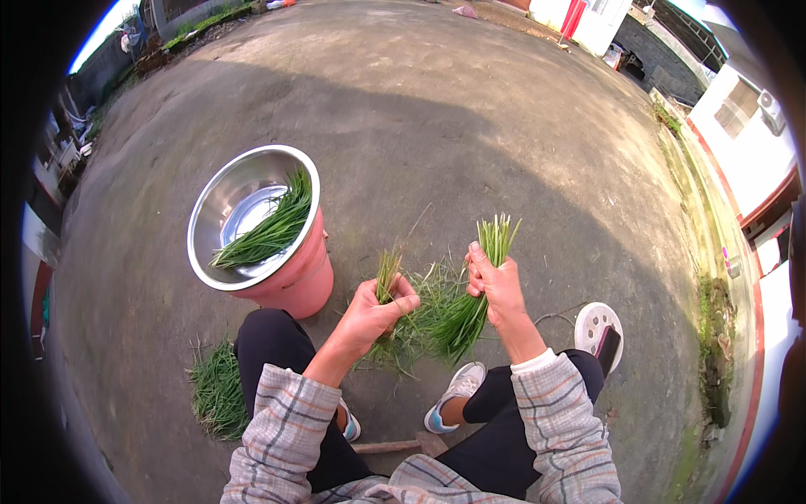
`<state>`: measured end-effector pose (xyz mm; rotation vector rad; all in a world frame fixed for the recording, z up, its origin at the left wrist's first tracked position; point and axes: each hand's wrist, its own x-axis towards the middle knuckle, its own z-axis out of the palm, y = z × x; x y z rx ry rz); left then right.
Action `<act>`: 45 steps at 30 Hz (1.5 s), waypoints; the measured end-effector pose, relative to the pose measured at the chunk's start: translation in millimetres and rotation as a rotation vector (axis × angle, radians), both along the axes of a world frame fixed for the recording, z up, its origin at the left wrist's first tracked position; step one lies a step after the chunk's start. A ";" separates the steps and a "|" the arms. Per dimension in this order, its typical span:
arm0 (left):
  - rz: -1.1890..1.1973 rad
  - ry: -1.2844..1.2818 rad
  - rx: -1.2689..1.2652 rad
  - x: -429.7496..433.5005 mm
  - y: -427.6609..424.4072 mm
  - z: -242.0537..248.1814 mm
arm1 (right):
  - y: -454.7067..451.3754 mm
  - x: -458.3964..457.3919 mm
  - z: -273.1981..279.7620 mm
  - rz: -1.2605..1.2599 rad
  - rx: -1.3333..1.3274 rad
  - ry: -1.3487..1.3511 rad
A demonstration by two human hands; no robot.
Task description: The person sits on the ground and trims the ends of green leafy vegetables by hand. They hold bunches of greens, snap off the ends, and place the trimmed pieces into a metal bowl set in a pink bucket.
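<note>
My right hand [497, 283] grips a thick bundle of green chives [459, 324], pale cut ends up and leaves hanging down. To its left, my left hand [376, 309] pinches a smaller, yellowish-green tuft [388, 274] between thumb and fingers. Loose grassy trimmings [428, 286] lie on the ground below and between both hands. A steel basin [204, 179] sits tilted on a pink bucket [308, 286] at the front left, with long chives [277, 230] lying in its right side. Beside my left knee is another heap of chives [217, 390] on the ground.
A round white perforated object [590, 321] stands by my right knee, a dark phone-like thing [608, 349] against it. Between my shoes lies a wooden piece [387, 446]. Concrete ground [390, 145] spreads ahead. A white building [724, 132] borders the right.
</note>
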<state>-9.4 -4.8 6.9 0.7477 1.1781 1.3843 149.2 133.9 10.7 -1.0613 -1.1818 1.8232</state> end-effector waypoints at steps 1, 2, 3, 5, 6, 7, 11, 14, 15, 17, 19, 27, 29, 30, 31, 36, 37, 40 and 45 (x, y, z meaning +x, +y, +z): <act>-0.004 -0.006 0.020 -0.4 -0.3 0.2 | 0.3 0.2 0.9 0.091 0.169 -0.093; -0.006 -0.016 0.023 -1.0 -0.1 0.2 | -2.3 -1.1 1.1 0.132 0.331 -0.207; -0.003 -0.031 0.012 -1.7 -0.1 0.0 | -5.2 -3.0 2.1 0.171 0.430 -0.375; 0.015 -0.045 0.051 -1.0 2.2 -1.5 | -14.7 -4.4 5.3 0.268 0.344 -0.156; 0.024 -0.059 0.037 -1.1 2.5 -1.9 | -17.6 -5.1 8.1 0.330 0.182 -0.100; 0.022 -0.070 0.054 -1.7 2.3 -2.2 | -20.8 -5.9 10.9 0.391 0.018 -0.044; 0.018 -0.124 0.039 -0.3 3.7 -2.2 | -36.2 -16.1 14.1 0.430 -0.017 0.054; -0.017 -0.215 -0.014 -0.2 3.0 -3.1 | -35.5 -17.7 13.9 0.411 -0.023 0.113; -0.029 -0.267 -0.044 -0.6 2.3 -4.2 | -32.8 -17.0 13.9 0.412 -0.028 0.136; 0.026 -0.227 -0.099 2.1 3.7 -8.9 | -26.1 -16.6 13.7 0.315 0.089 0.169; 0.079 -0.171 -0.121 5.7 5.9 -15.5 | -19.8 -14.4 14.4 0.261 0.158 0.195; 0.168 0.078 -0.051 18.1 12.7 -39.4 | -37.7 -27.3 10.1 0.330 0.327 -0.041; 0.277 0.263 0.168 25.4 22.2 -44.3 | -41.2 -32.5 9.7 0.291 0.328 -0.082; 0.315 0.344 0.235 27.2 25.1 -46.1 | -41.9 -34.8 9.7 0.278 0.333 -0.073; 0.302 0.363 0.252 26.8 24.4 -47.4 | -42.3 -36.4 9.9 0.258 0.332 -0.082; 0.147 0.407 0.018 18.7 13.9 -43.9 | -38.9 -34.6 12.4 0.257 0.219 0.005; 0.142 0.407 0.057 18.8 14.1 -41.8 | -38.2 -33.5 12.7 0.253 0.216 0.001; 0.124 0.417 0.044 18.8 14.0 -34.5 | -36.8 -31.9 11.9 0.282 0.203 0.003; 0.025 0.255 -0.136 10.5 9.4 -26.0 | -17.7 -20.6 16.5 0.174 0.075 0.192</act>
